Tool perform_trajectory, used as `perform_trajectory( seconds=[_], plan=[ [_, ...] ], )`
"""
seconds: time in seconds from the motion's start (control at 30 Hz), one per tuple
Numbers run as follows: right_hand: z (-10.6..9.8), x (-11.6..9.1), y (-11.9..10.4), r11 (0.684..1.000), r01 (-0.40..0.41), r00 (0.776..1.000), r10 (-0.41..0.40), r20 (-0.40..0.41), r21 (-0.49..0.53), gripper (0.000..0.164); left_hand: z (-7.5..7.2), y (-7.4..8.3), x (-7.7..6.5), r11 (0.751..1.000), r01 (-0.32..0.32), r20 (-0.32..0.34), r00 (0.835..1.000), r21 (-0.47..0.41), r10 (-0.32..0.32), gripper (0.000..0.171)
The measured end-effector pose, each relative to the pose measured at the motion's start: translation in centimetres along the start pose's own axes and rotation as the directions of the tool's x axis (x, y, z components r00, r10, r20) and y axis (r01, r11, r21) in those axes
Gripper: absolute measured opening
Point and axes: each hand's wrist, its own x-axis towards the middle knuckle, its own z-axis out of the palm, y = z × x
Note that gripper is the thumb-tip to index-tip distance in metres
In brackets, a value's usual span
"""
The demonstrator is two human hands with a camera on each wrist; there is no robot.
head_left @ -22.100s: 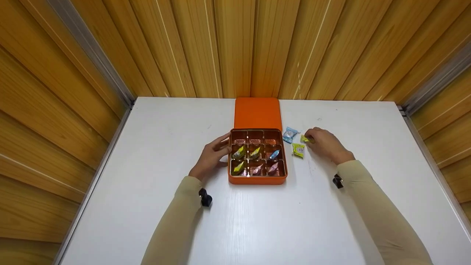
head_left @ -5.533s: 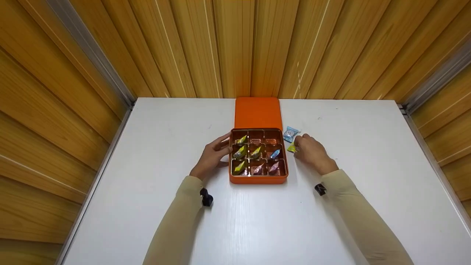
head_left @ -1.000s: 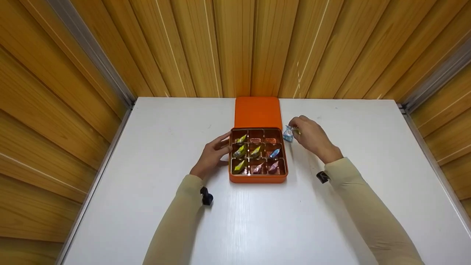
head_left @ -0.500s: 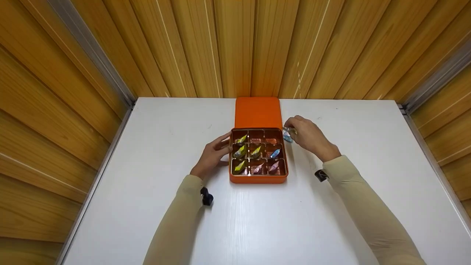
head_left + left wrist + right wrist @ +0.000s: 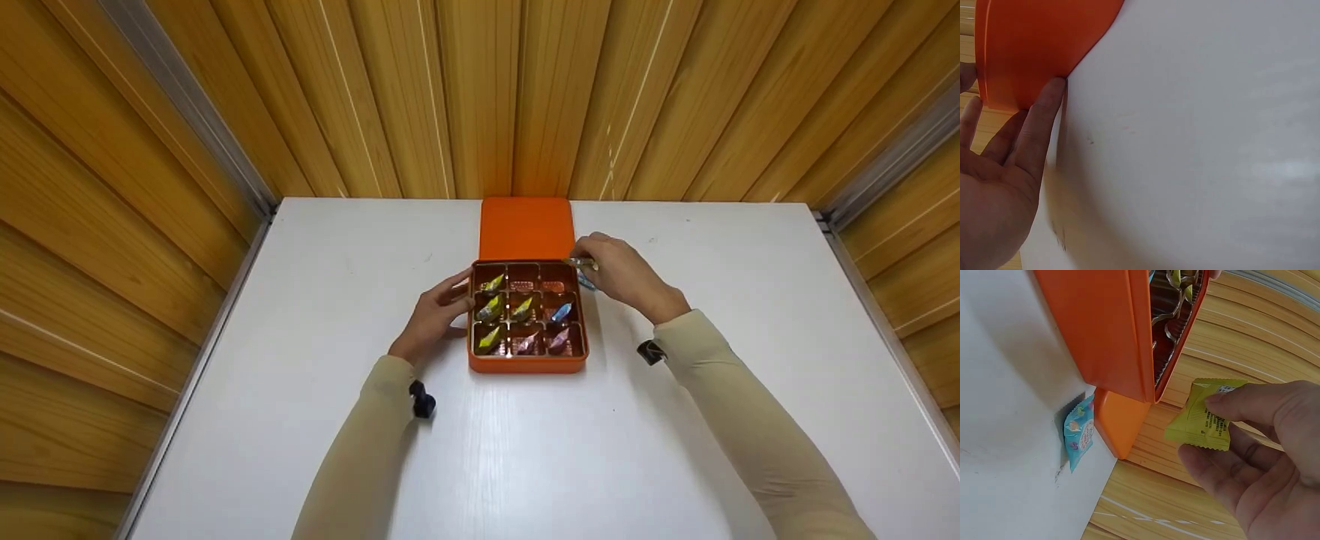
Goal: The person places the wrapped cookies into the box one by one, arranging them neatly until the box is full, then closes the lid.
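An orange box (image 5: 527, 365), divided into several compartments, holds wrapped candies. Yellow candies (image 5: 490, 339) fill the left column, back to front, and the center compartment; a blue candy (image 5: 561, 312) is at middle right. Two pink candies (image 5: 559, 343) sit in the front row. My left hand (image 5: 429, 322) touches the box's left side, its extended fingers (image 5: 1044, 121) against the orange wall. Between thumb and fingers my right hand (image 5: 630, 274) pinches a yellow candy (image 5: 1202, 416), raised at the box's back right corner. Below it on the table lies another blue candy (image 5: 1079, 430), partly hidden in the head view.
The orange lid (image 5: 525, 229) lies flat directly behind the box. A white table (image 5: 487, 457) bears everything, with wood-patterned panels (image 5: 465, 97) rising behind its back edge and at both sides.
Over the last second my right hand has carried the yellow candy leftward to the box's corner. Since the oldest frame, a yellow candy has appeared in the back left compartment. My left hand stays put.
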Motion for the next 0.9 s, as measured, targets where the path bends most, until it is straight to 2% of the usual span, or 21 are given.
perform_trajectory(
  seconds=[0.33, 0.57, 0.9],
  plan=[
    [0.2, 0.7, -0.8, 0.999, 0.040, 0.998, -0.041, 0.041, 0.014, 0.019, 0.0, 0.1, 0.0, 1.000, -0.006, 0.002, 1.000, 0.014, 0.006, 0.061],
    [0.5, 1.1, -1.1, 0.989, 0.147, 0.989, -0.147, 0.027, 0.000, 0.018, -0.2, 0.0, 0.0, 0.999, -0.009, 0.021, 1.000, -0.031, 0.009, 0.059],
    [0.7, 1.7, -2.0, 0.985, 0.171, 0.983, -0.172, 0.067, 0.026, 0.020, -0.1, 0.0, 0.0, 1.000, -0.008, 0.012, 1.000, -0.002, 0.008, 0.061]
  ],
)
